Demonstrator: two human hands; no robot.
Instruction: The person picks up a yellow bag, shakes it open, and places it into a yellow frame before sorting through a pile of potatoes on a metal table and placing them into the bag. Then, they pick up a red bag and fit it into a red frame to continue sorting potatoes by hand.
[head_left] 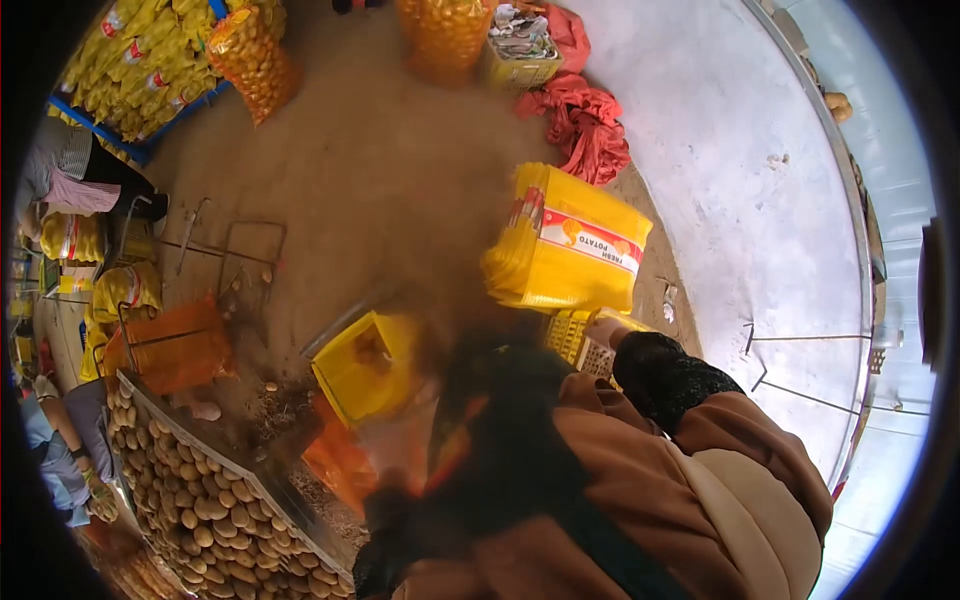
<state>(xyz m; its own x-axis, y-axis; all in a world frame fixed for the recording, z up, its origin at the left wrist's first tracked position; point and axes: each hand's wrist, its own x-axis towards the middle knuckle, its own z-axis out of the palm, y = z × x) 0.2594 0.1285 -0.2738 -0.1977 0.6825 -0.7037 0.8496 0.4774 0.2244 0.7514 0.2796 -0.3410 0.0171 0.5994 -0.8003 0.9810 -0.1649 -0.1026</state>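
Observation:
My right hand [605, 330] reaches to the lower edge of a stack of flat yellow bags [590, 240] printed FRESH POTATO. Beneath the stack is a yellow slatted crate [567, 336], close to that hand. Its fingers are mostly hidden, so their grip does not show. My left hand [400, 465] is smeared by motion below an open yellow bag or liner [350, 375], near orange material [340, 455]. Whether it holds anything cannot be made out. A dark blur covers the area between my hands.
Potatoes [215, 505] fill a metal-edged bin at lower left. A co-worker's gloved hand [100, 495] is beside it; another person [75, 175] bends at upper left. Metal frames [225, 245], filled orange sacks [250, 60], red bags [585, 125] and a crate of papers [525, 65] stand around.

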